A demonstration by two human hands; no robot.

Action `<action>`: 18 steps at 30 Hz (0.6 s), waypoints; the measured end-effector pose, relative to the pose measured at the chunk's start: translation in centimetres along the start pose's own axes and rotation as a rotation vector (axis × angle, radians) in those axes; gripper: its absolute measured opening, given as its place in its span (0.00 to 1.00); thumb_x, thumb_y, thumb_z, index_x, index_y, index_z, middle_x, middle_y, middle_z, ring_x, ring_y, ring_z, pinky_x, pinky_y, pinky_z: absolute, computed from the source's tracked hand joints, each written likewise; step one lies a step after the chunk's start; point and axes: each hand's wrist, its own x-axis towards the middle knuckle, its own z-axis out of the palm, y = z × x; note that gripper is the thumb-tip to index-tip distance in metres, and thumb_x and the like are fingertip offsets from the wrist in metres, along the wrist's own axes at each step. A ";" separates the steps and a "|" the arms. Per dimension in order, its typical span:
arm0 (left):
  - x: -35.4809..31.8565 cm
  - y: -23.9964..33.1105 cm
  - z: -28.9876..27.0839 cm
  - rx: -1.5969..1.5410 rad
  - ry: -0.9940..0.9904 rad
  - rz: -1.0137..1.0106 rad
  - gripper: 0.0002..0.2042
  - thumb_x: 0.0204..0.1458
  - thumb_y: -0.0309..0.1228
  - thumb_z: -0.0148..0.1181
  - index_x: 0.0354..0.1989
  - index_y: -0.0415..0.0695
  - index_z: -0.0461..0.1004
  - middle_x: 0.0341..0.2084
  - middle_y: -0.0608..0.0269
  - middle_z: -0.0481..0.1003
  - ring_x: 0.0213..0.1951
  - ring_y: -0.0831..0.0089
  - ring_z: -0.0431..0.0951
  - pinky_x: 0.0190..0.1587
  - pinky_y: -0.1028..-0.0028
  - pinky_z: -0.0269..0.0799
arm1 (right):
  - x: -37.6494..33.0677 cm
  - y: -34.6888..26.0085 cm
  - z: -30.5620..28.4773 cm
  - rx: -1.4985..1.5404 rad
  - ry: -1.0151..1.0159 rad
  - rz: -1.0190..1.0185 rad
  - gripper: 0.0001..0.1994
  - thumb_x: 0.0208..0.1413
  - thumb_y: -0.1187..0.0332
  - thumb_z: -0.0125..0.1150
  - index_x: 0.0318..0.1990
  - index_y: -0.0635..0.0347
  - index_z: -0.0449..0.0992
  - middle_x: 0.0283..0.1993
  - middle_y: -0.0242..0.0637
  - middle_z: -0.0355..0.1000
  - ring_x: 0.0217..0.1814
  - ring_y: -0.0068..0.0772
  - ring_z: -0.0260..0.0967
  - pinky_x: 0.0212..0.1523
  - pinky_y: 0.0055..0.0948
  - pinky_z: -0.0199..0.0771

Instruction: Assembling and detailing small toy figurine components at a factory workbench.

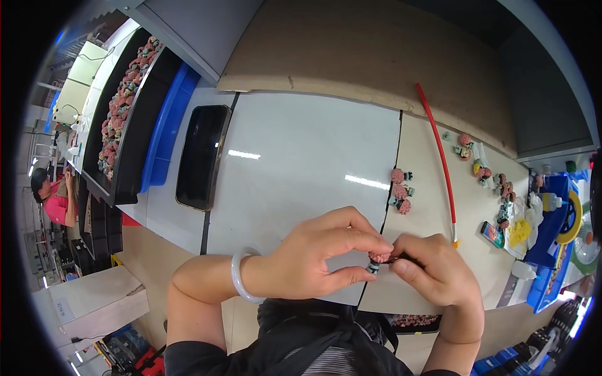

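Far left: black tray (pixel 145 116) heaped with pink-topped figurines (pixel 123 100), then a phone (pixel 202 156) on the white surface (pixel 301 175). Centre: one figurine (pixel 379 257) pinched in the left hand's (pixel 310 255) grip near the front edge, seemingly mid-work, with a thin dark tool (pixel 406 257) in the right hand's (pixel 434 266) closed grip. Right: loose figurines (pixel 401 192), red brush (pixel 443 153); finished or waiting, impossible to tell.

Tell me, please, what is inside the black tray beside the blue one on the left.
The black tray holds a heap of small pink-haired figurines. Only the uppermost show; whatever lies beneath them is covered and cannot be seen.
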 end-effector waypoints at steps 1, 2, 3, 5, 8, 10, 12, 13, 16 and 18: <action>0.0 -0.2 0.2 -0.003 0.019 0.001 0.17 0.36 0.19 0.66 0.38 0.38 0.73 0.34 0.58 0.72 0.33 0.71 0.75 0.37 0.76 0.72 | -0.3 -0.2 -0.4 -0.101 0.151 0.088 0.06 0.44 0.73 0.57 0.28 0.62 0.67 0.13 0.36 0.56 0.12 0.32 0.55 0.16 0.28 0.53; 0.1 -0.3 0.3 -0.006 0.038 0.002 0.17 0.36 0.18 0.66 0.38 0.39 0.73 0.35 0.57 0.72 0.33 0.71 0.75 0.37 0.76 0.72 | -0.5 -0.3 -0.9 -0.203 0.301 0.176 0.08 0.42 0.73 0.59 0.29 0.62 0.67 0.12 0.34 0.55 0.12 0.26 0.54 0.16 0.25 0.51; 0.2 -0.4 0.3 -0.008 0.040 0.007 0.17 0.36 0.18 0.66 0.38 0.39 0.73 0.35 0.57 0.72 0.33 0.71 0.75 0.37 0.76 0.72 | -0.5 0.4 -1.5 -0.363 0.446 0.167 0.11 0.40 0.73 0.62 0.31 0.63 0.67 0.12 0.31 0.52 0.13 0.17 0.51 0.16 0.21 0.48; 0.3 -0.5 0.3 0.006 0.043 0.001 0.16 0.37 0.18 0.65 0.38 0.39 0.73 0.36 0.57 0.71 0.33 0.71 0.74 0.37 0.76 0.72 | -0.4 0.9 -2.6 -0.618 0.661 0.370 0.12 0.40 0.71 0.62 0.33 0.64 0.67 0.12 0.35 0.56 0.13 0.24 0.56 0.17 0.25 0.54; 0.4 -0.3 0.2 0.036 0.062 0.007 0.15 0.36 0.17 0.64 0.36 0.39 0.72 0.35 0.57 0.71 0.32 0.72 0.74 0.37 0.76 0.72 | -1.0 3.3 -3.5 -0.836 0.691 0.557 0.12 0.42 0.69 0.61 0.33 0.64 0.68 0.13 0.39 0.61 0.15 0.34 0.60 0.19 0.31 0.59; 0.3 -0.3 0.0 0.059 0.067 0.020 0.15 0.36 0.17 0.65 0.35 0.39 0.72 0.33 0.58 0.72 0.32 0.71 0.74 0.37 0.75 0.72 | -1.2 4.5 -3.7 -0.854 0.604 0.486 0.12 0.42 0.69 0.61 0.34 0.65 0.68 0.15 0.41 0.62 0.17 0.38 0.62 0.21 0.34 0.60; 0.1 -0.2 -0.1 0.082 0.083 0.035 0.15 0.35 0.18 0.65 0.34 0.39 0.72 0.31 0.58 0.72 0.32 0.71 0.74 0.36 0.75 0.72 | -1.5 3.8 -3.6 -0.877 0.466 0.338 0.09 0.46 0.71 0.56 0.33 0.65 0.67 0.15 0.41 0.64 0.17 0.35 0.65 0.18 0.31 0.61; 0.0 -0.2 0.1 0.143 0.095 0.021 0.15 0.34 0.18 0.66 0.33 0.39 0.71 0.29 0.59 0.73 0.31 0.71 0.74 0.35 0.76 0.72 | -1.8 2.7 -3.3 -0.889 0.458 0.328 0.09 0.46 0.71 0.56 0.33 0.65 0.67 0.15 0.41 0.64 0.17 0.35 0.65 0.18 0.31 0.61; 0.2 -0.3 0.6 0.217 0.110 0.018 0.15 0.32 0.19 0.67 0.30 0.39 0.70 0.26 0.60 0.73 0.29 0.71 0.74 0.34 0.76 0.73 | -3.0 -0.3 -1.2 -0.215 0.798 -0.120 0.06 0.50 0.71 0.50 0.29 0.63 0.62 0.13 0.37 0.63 0.13 0.25 0.62 0.15 0.21 0.59; -0.2 -0.4 0.6 0.256 0.115 0.006 0.15 0.31 0.19 0.68 0.29 0.39 0.69 0.25 0.60 0.73 0.28 0.71 0.74 0.33 0.77 0.73 | -2.4 -0.6 1.0 0.067 0.965 -0.372 0.07 0.52 0.70 0.49 0.28 0.61 0.59 0.13 0.34 0.63 0.11 0.22 0.59 0.16 0.19 0.61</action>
